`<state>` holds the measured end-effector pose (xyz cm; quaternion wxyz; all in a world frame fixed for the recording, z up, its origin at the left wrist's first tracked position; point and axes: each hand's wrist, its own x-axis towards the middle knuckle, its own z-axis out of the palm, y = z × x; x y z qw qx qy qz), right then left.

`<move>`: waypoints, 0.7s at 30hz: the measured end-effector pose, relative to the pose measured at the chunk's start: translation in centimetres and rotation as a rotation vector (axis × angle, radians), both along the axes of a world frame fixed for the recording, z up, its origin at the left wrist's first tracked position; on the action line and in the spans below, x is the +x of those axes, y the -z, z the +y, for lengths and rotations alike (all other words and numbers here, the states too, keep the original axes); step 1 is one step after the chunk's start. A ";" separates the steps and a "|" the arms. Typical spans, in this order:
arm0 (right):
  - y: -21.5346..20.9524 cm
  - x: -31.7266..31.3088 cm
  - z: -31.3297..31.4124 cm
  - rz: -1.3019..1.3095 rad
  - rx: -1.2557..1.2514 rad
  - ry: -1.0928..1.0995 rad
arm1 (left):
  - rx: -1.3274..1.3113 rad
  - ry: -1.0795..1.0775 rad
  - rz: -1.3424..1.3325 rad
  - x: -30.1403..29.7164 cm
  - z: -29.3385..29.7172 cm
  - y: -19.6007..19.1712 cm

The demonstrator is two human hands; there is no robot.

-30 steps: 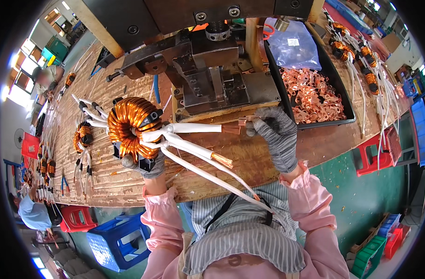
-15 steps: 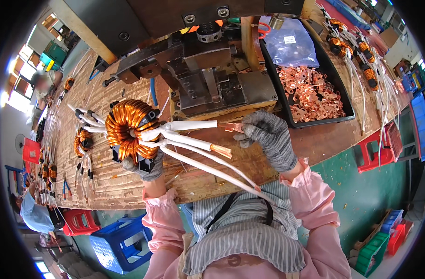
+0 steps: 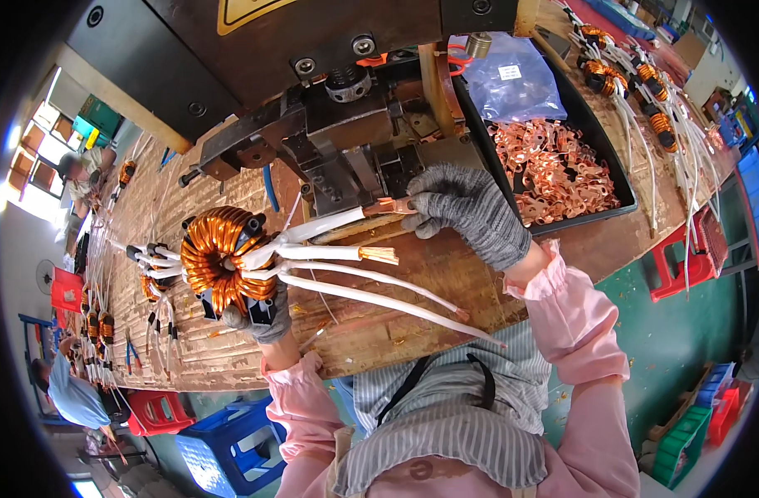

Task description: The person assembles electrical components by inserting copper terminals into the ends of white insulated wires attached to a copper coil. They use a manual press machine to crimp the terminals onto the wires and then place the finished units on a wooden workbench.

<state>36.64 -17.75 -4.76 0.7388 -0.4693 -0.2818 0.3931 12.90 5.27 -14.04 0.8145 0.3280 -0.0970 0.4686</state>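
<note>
My left hand (image 3: 269, 324), in a grey glove, is closed around the lower side of a copper-wound ring coil (image 3: 222, 259) with black plastic clips. Several white-sleeved wires (image 3: 371, 282) run rightward from the coil; one ends in bare copper strands (image 3: 379, 254). My gloved right hand (image 3: 471, 214) pinches a small copper lug (image 3: 401, 205) at the stripped end of the uppermost wire (image 3: 323, 224). That wire end lies close in front of the dark metal press (image 3: 346, 124). Whether the strands sit fully inside the lug is hard to see.
A black tray (image 3: 574, 217) right of the press holds loose copper lugs (image 3: 554, 170) and a clear plastic bag (image 3: 516, 87). More ring coils (image 3: 608, 79) lie at the far right and on the left of the wooden table (image 3: 379, 332). Stools and other people are beyond.
Both hands, with the coil and the lugged wire, have moved away from me toward the press. The wire end is now nearer its lower block. The camera view has shifted slightly.
</note>
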 end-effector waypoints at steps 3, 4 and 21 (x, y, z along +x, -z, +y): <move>0.0 0.5 0.8 0.015 0.022 -0.003 | 0.012 -0.046 0.049 0.0 0.0 -0.4; -0.3 0.5 1.0 0.020 0.013 -0.003 | 0.013 -0.047 0.048 0.0 0.1 -0.4; -0.7 2.2 3.0 -0.005 0.004 -0.050 | 0.043 -0.086 0.092 0.9 -0.6 -1.6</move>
